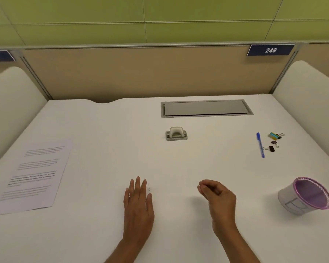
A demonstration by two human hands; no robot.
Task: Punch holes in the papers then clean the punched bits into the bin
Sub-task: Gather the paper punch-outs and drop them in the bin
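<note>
While both hands sit low at 6 o'clock on the counter (pixel 103 130), the head view shows them apart. The left hand (pixel 138 204) lies flat, palm down, its fingers straight. The right hand (pixel 217 196) is raised on its edge, its fingers curled and its tips bunched against the thumb; whether anything is pinched there cannot be told. A few faint bits (pixel 149 187) lie just beside the left fingertips, too small to count.

One punch (pixel 176 133) stands at 12 o'clock, well apart from both hands. The papers (pixel 30 175) lie at 9 o'clock; how many sheets cannot be told. One bin (pixel 308 194) with a pink rim sits at 4 o'clock, its mouth tipped toward the camera. At 2 o'clock lie one blue pen (pixel 260 145) and three clips (pixel 271 148) just beside it. One grey hatch (pixel 205 108) is set into the counter behind the punch.
</note>
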